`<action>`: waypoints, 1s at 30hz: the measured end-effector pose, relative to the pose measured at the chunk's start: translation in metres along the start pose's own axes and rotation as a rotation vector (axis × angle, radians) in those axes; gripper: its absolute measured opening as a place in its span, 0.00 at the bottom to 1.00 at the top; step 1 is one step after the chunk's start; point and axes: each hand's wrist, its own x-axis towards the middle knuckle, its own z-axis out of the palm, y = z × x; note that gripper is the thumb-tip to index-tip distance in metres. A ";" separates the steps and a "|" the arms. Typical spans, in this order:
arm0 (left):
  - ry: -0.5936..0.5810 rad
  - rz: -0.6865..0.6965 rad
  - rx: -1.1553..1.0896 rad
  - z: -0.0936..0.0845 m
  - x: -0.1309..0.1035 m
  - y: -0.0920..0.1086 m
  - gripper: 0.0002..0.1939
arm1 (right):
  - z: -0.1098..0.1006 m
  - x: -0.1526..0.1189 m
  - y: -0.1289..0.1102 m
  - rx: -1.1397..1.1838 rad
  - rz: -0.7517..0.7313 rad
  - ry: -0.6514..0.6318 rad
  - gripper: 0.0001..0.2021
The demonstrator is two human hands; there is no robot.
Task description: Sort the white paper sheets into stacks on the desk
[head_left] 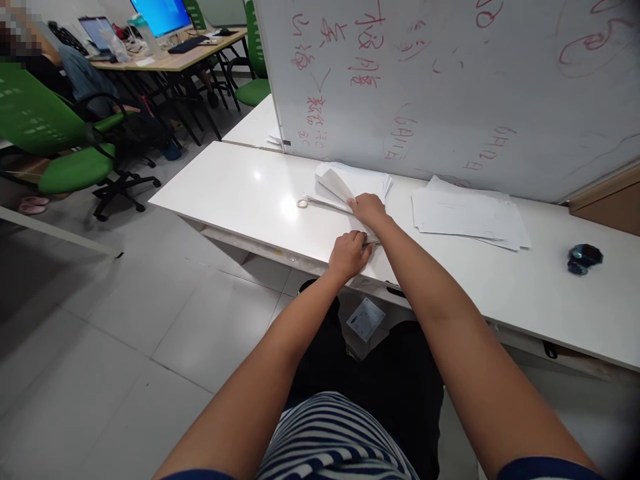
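My right hand (369, 210) is closed, its fingertips on the lifted, curled edge of a sheet of paper (334, 181) at the front of a paper stack. Closer to the desk's front edge, my left hand (350, 255) curls its fingers around a small pale, flat item (371, 238); most of that item is hidden. A long thin metal tool (325, 204) with a ring at its left end lies on the white desk (240, 190). Its right end runs under or beside my right hand, where I cannot make it out.
A second pile of papers (465, 212) lies to the right, and a dark glossy object (585, 259) farther right. Behind the desk stands a whiteboard (430, 100) with red writing. Green chairs (75, 167) and a person's arm (113, 100) show at far left.
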 end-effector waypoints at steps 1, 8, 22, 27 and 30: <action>-0.001 0.000 0.001 0.000 0.000 0.000 0.11 | -0.001 0.000 -0.001 0.030 0.046 -0.002 0.23; 0.005 -0.009 0.004 -0.001 -0.001 0.000 0.12 | -0.004 -0.001 -0.005 0.023 0.057 -0.023 0.16; -0.011 -0.025 -0.015 -0.003 -0.001 0.000 0.12 | 0.002 0.002 0.001 0.031 0.008 0.014 0.18; 0.006 -0.017 -0.011 -0.003 -0.001 0.000 0.12 | 0.005 0.006 0.004 0.075 0.030 0.019 0.21; 0.011 -0.008 -0.010 -0.004 -0.001 0.000 0.12 | 0.007 0.007 0.006 0.101 0.038 0.022 0.21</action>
